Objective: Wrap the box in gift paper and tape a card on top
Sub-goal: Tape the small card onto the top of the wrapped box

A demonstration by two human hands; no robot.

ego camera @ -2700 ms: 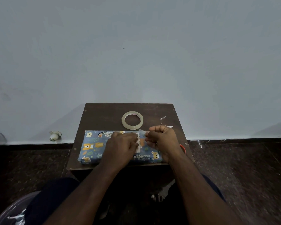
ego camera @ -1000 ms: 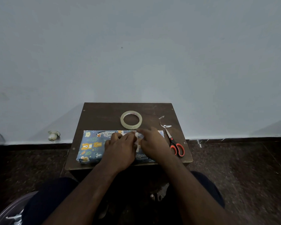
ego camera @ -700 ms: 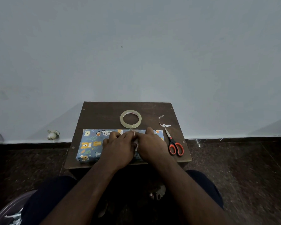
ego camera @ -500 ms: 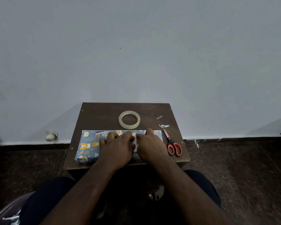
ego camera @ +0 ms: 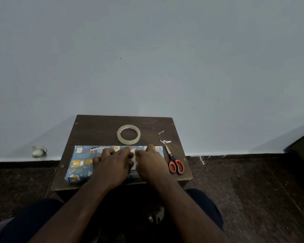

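The wrapped box [ego camera: 81, 162] lies flat on the near half of the small counter [ego camera: 98, 130], with its long side running from left to right. The paper already covers it fully, so the wrapping looks done. On top of the box, near the middle, a small white card [ego camera: 133, 159] shows as a narrow strip between the two hands; most of it is hidden.

The left hand [ego camera: 111, 165] lies flat on the box top, fingers stretched forward, and it presses down beside the card. The right hand [ego camera: 151, 163] does the same on the other side. Neither hand has a grip around anything; the fingers are straight and only press. I cannot tell if a piece of tape is under the fingers, because it would be clear and is covered.

The step in hand seems to be fixing the card. To do it well, I think one hand should keep the card from sliding while the other rubs the tape outward from the card to the paper, so that no bubbles or lifted corners remain.

Behind the box lies the roll of tape [ego camera: 128, 134], apart from it. The scissors [ego camera: 175, 163] lie just beside the right end of the box, with a small scrap [ego camera: 163, 137] near their tips.
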